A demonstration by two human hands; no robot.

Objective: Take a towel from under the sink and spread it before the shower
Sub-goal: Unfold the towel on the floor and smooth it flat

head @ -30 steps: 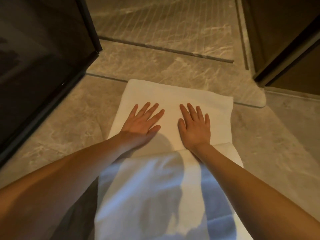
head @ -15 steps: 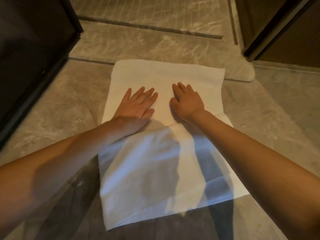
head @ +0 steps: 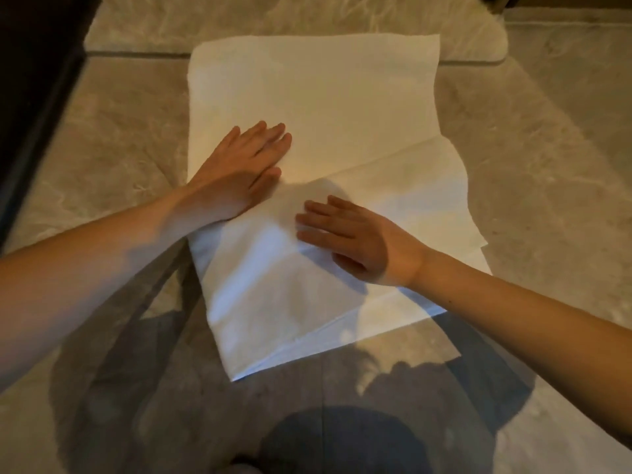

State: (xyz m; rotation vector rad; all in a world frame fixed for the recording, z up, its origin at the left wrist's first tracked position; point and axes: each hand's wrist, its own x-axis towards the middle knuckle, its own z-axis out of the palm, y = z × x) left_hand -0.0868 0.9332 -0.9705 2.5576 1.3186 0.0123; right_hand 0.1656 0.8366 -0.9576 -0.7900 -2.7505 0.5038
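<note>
A white towel [head: 328,107] lies flat on the grey marble floor, its far edge against the raised shower threshold [head: 478,46]. A fold line crosses it in the middle, and its near half lies slightly askew. My left hand [head: 239,172] presses palm down on the towel's left side, fingers together. Flat on the near half, just below the fold, rests my right hand [head: 355,244], fingers pointing left. Neither hand grips anything.
A dark glass panel with a black frame [head: 37,97] stands along the left. The marble floor [head: 547,148] extends to the right of the towel. My shadow falls over the floor at the bottom.
The view has tilted down, so the towel's whole near edge shows. My right hand slid back toward me onto the near half and turned leftward. My left hand stayed in place.
</note>
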